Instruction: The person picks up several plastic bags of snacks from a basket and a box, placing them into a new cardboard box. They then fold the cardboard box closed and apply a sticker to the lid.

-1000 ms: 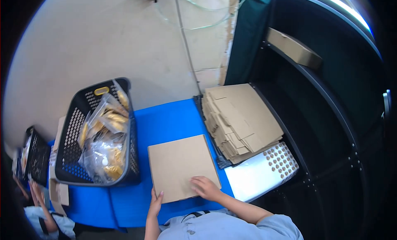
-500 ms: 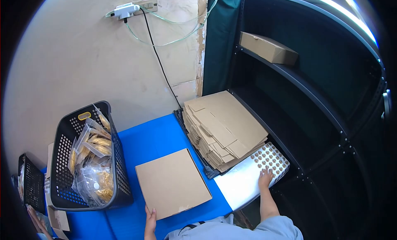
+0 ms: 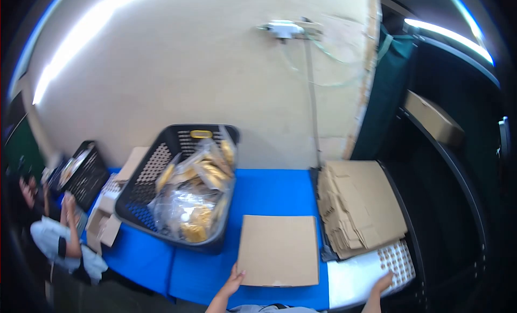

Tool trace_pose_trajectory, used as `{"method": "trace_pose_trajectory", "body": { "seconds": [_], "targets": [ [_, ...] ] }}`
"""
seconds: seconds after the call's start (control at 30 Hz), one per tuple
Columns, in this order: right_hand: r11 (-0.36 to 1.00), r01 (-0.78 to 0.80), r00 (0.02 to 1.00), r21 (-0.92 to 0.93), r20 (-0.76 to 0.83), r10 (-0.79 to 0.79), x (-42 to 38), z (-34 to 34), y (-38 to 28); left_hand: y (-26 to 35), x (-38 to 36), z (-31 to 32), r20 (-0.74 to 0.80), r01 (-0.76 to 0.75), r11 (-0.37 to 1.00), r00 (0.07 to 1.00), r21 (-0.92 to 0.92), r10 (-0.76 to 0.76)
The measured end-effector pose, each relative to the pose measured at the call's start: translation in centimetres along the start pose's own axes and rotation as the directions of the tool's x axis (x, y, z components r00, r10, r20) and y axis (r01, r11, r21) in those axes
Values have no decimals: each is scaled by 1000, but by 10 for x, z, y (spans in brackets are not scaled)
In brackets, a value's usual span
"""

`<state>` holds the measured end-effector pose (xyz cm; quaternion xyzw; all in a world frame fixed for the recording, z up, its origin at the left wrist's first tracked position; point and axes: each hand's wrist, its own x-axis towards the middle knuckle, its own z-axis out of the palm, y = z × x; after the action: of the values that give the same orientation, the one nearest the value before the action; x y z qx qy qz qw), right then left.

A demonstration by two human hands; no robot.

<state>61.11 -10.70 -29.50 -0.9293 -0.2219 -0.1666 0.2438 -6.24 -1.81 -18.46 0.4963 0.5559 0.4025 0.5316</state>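
Note:
A closed flat cardboard box lies on the blue table in front of me. My left hand grips its near left corner, the thumb against the edge. To the right, my right hand is at a white sheet with rows of round brown stickers. Its fingertips are beside or on the stickers; blur hides how the fingers are bent and whether they hold one.
A black basket holds clear bags with gold-coloured contents. Flattened cartons are stacked behind the sticker sheet. Dark shelving carries a carton. At far left a co-worker stands near another basket and an open carton.
The head view has swung left and up, showing a co-worker more fully. My left hand stays on the box. My right hand remains at the sticker sheet.

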Motion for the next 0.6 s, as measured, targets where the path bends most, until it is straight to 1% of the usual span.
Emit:
{"method": "trace_pose_trajectory", "body": {
  "seconds": [0.03,0.07,0.1,0.13,0.17,0.2,0.23,0.27,0.3,0.33,0.37,0.4,0.43,0.47,0.5,0.53,0.57,0.6],
  "targets": [
    [939,-309,942,154,188,279,3,-25,-21,-3,2,1,16,-7,1000,1000,19,7],
    [778,91,994,-622,99,-36,13,45,36,-3,2,2,40,-12,999,999,39,11],
    [792,63,970,-607,-149,-191,1,19,6,6,-4,5,1,-15,999,1000,31,15],
    [941,56,977,335,-212,17,4,0,-5,28,-12,9,-69,-28,959,996,283,49],
    [941,-33,987,338,-136,83,-10,-57,-60,48,-22,12,-126,-13,856,988,517,91],
    [935,-119,987,334,-61,147,-26,-101,-105,62,-34,15,-153,-7,861,983,509,98],
    [903,-37,993,429,-88,82,-32,-110,-124,75,-42,18,42,-192,621,968,760,247],
    [854,41,993,519,-119,25,-39,-118,-144,83,-43,18,267,-356,286,913,890,307],
    [696,112,990,709,-142,-16,-56,-152,-187,84,-39,20,246,-340,283,916,897,318],
    [692,68,998,719,-51,-44,-67,-155,-204,82,-41,25,354,-441,290,883,849,309],
    [578,124,986,807,-35,-163,-80,-168,-226,81,-42,31,461,-541,298,835,786,299],
    [523,-5,973,853,126,-195,-94,-176,-243,80,-35,33,455,-536,299,838,789,302],
    [433,-49,949,900,177,-261,-107,-179,-259,77,-27,34,461,-533,257,838,806,292],
    [453,69,931,889,106,-350,-120,-178,-269,74,-23,37,465,-527,220,840,821,280],
    [389,137,888,911,61,-455,-132,-212,-295,74,-20,40,455,-518,232,847,823,275],
    [342,97,886,935,75,-457,-145,-193,-296,77,-16,42,432,-494,217,858,842,277],
    [323,221,850,920,-19,-527,-155,-177,-296,80,-11,44,410,-470,196,867,860,282],
    [360,128,823,924,104,-559,-167,-162,-290,79,-8,48,405,-465,197,870,863,282]
  ]
}}
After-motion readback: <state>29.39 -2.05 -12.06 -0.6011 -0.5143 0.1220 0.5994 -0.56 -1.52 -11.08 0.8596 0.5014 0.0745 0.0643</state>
